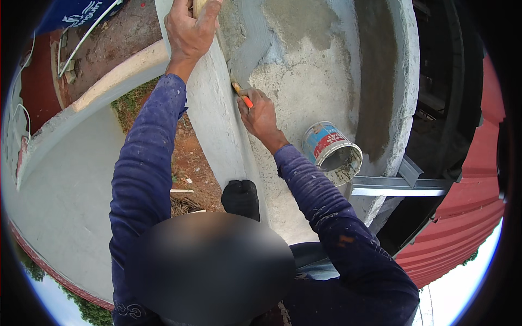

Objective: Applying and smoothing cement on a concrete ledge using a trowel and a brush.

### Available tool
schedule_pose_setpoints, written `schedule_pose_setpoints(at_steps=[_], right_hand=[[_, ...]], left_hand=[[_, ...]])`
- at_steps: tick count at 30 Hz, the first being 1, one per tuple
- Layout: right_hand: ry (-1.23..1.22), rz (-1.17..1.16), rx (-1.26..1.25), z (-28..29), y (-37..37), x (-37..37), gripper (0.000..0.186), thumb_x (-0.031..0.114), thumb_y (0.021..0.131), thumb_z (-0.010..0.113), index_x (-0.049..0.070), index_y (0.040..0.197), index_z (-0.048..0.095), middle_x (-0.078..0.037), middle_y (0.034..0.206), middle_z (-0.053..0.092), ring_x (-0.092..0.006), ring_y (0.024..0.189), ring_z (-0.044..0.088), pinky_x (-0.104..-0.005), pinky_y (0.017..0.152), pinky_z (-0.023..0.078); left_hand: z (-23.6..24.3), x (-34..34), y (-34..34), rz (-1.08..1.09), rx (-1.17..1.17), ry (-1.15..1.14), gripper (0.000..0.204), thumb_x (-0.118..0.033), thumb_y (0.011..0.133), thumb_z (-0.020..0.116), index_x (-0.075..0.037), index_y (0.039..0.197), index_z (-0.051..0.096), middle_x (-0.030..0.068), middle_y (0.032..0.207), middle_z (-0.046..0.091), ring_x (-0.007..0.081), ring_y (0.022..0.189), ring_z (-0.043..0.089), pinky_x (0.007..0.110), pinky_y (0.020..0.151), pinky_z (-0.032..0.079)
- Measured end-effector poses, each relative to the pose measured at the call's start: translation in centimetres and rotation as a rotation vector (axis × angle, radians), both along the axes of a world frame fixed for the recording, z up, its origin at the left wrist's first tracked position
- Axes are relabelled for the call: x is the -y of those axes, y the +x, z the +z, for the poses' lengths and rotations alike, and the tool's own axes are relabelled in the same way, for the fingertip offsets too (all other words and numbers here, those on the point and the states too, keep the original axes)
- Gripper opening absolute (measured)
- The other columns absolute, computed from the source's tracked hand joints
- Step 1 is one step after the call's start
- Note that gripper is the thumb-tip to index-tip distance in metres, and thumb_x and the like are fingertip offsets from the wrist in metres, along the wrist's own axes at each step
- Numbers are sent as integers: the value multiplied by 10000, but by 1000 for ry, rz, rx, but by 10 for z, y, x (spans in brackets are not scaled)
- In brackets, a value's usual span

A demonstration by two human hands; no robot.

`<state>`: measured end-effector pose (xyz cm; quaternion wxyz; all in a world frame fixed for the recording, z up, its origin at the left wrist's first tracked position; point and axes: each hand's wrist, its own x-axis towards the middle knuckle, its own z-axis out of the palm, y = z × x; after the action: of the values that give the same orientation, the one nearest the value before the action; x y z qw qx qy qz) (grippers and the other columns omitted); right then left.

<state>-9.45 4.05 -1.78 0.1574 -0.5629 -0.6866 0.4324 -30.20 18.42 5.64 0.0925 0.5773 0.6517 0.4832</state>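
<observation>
At the top, my left hand [190, 32] is closed around a pale wooden piece [199, 6], cut off by the picture's edge. It is over the top of a low grey-white wall [209, 114]. My right hand [259, 115] grips a small brush-like tool [244, 99] with an orange and yellowish handle. The tool's tip is at the corner where the wall meets the concrete slab [304, 89]; its end is too small to make out. Beyond it, a smooth grey coating [251, 35] runs along the slab. Right of my right forearm, a tilted-looking bucket [321, 138] holds some grey material.
A dark-covered foot [241, 198] is on the wall. On the right are a raised concrete edge [405, 81], a metal channel [402, 186] and a red corrugated roof [462, 212]. Reddish soil [196, 163] lies below the wall's left side, near a curved wall [122, 70].
</observation>
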Motion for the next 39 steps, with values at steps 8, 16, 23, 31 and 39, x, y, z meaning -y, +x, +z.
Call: schedule_pose_setpoints(at_steps=[8,16,23,31,39], right_hand=[[-110,-109,-44,5,21,28,200,133,904,688,8,1048,628,-246,929,657,-451,858,653,-508,763,524],[-396,-221,-114,31,68,-2,223,127,891,722,-24,1050,683,-201,900,724,-310,836,733,-401,772,556],[33,-709,-74,-1,76,-99,195,169,918,731,-8,994,703,-119,832,743,-182,737,714,-315,718,548],[-207,-605,-214,-15,41,-118,124,33,953,683,-62,1029,664,-168,986,721,-229,882,745,-312,809,638],[-455,-580,-592,-38,-3,-93,139,45,912,708,-53,1007,677,-135,934,726,-194,842,736,-307,755,634]], left_hand=[[3,-2,2,-26,37,-9,539,-267,910,710,87,1298,592,293,1227,651,424,1166,618,450,1015,466],[-4,-6,0,-42,-43,101,533,-268,918,705,83,1306,598,292,1262,642,423,1191,605,457,1042,447],[-19,0,-6,73,-176,47,559,-271,908,708,95,1312,586,314,1245,634,452,1192,596,468,1038,447],[4,-1,3,-39,65,-24,496,-243,897,704,96,1245,603,280,1098,670,422,1032,659,464,903,512],[8,-1,5,-52,104,-14,457,-231,898,702,86,1215,610,239,1023,674,342,948,675,419,843,528]])
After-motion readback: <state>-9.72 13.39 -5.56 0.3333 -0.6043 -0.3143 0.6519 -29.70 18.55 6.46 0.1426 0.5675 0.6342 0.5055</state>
